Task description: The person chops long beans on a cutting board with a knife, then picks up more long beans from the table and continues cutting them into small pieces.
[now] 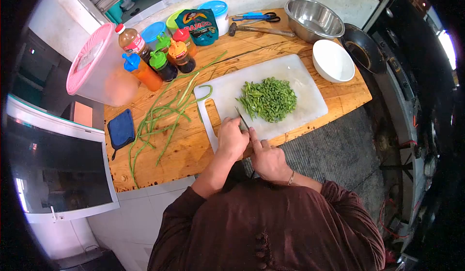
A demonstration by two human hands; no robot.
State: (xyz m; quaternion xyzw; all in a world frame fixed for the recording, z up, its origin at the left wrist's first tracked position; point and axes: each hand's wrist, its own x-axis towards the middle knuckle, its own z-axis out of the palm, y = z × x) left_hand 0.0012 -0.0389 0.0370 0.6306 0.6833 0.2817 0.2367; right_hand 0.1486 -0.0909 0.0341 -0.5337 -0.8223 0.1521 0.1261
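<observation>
Our right hand [270,159] is wrapped around a narrow knife [244,121], its forefinger [254,136] laid out toward the blade. Our left hand [231,139] is bent in just beside the steel, fingers curled; whether they pinch a bean, we cannot tell. To cut well here, we would tuck those left fingertips under, let the knuckles guide the blade, and make short, even strokes over the cutting board [310,105] rather than at its near edge. The chopped green beans [270,99] lie heaped on the board, just beyond the knife tip; a little more room between them and the blade would help. Uncut long beans [164,110] sprawl on the wooden table [169,169] to our left, one curling over the board's corner. Farther out, a white bowl [333,60] stands near the stainless-steel bowl [315,22].
</observation>
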